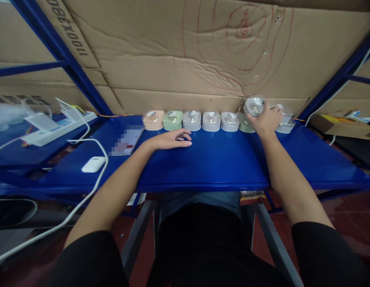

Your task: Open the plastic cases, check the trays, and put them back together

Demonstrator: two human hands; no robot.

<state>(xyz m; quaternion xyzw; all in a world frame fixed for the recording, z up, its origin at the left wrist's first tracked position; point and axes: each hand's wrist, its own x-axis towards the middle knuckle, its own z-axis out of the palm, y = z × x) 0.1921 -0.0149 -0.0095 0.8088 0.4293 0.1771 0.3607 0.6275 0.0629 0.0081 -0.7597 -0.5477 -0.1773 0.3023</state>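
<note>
My right hand (267, 118) grips a small grey lidded box (249, 105) with a clear top and a round label. It is raised at the right end of a row, above a green lidded box (246, 123). Behind and right of that hand are more grey boxes (285, 124), partly hidden and apparently stacked. My left hand (173, 139) lies on the blue table (208, 163) with its fingers loosely apart, holding nothing. Just beyond it stand a peach box (153, 120), another green box (173, 120) and several grey ones (211, 121).
Left of my left forearm lie a phone (132, 140), partly blurred, and a white earphone case (94, 164). A white cable (99, 175) loops past them from a power strip (57, 129). A cardboard wall (173, 71) rises behind the boxes, between blue frame posts (80, 83).
</note>
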